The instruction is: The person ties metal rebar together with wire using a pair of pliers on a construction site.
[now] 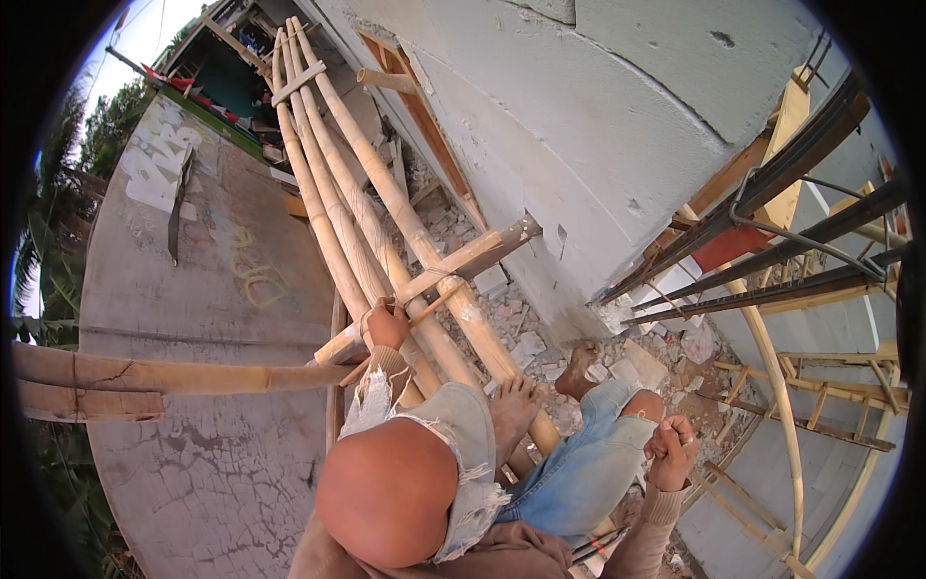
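Several long bamboo poles (pixel 371 246) run side by side away from me, bound to a wooden crosspiece (pixel 453 265). My left hand (pixel 388 325) is on the poles beside the crosspiece's near left end, its fingers pinched together where thin wire strands (pixel 359 207) come down along the bamboo. Its fingertips are partly hidden. My right hand (pixel 672 450) is raised off to the right beside my knee, well away from the poles, with its fingers curled closed. Whatever it may hold is too small to make out. My bare foot (pixel 514 405) rests on the poles.
A grey block wall (pixel 569 145) rises at the right of the poles, with rubble (pixel 521 323) below. Steel bars (pixel 772 241) jut in at the right, above timber framing (pixel 820 391). A cracked concrete wall (pixel 212 434) and a horizontal wooden beam (pixel 193 374) are on the left.
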The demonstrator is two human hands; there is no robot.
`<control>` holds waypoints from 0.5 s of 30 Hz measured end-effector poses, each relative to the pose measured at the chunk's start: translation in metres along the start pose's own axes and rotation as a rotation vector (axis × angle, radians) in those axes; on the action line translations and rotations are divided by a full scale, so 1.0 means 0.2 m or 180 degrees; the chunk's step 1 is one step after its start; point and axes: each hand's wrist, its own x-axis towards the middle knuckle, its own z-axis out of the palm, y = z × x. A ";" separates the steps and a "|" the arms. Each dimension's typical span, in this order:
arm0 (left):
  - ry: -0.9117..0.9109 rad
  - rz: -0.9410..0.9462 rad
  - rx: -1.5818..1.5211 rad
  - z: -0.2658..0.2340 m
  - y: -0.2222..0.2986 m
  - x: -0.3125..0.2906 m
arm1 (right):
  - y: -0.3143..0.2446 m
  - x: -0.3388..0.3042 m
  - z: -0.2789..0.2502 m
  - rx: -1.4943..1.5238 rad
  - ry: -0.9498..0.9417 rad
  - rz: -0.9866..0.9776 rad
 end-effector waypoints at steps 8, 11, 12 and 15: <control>0.0315 0.0239 0.1112 0.03 -0.01 -0.12 | 0.10 0.00 0.24 0.0475 -0.0139 0.0113; -0.0499 -0.0029 0.1339 -0.09 0.22 -0.20 | 0.11 0.03 0.29 0.0443 -0.0301 0.0127; -0.0649 -0.0116 0.1398 -0.13 0.23 -0.23 | 0.11 0.04 0.31 0.0399 -0.0346 0.0117; -0.0602 -0.0195 0.1408 -0.12 0.21 -0.26 | 0.11 0.06 0.34 0.0292 -0.0427 0.0118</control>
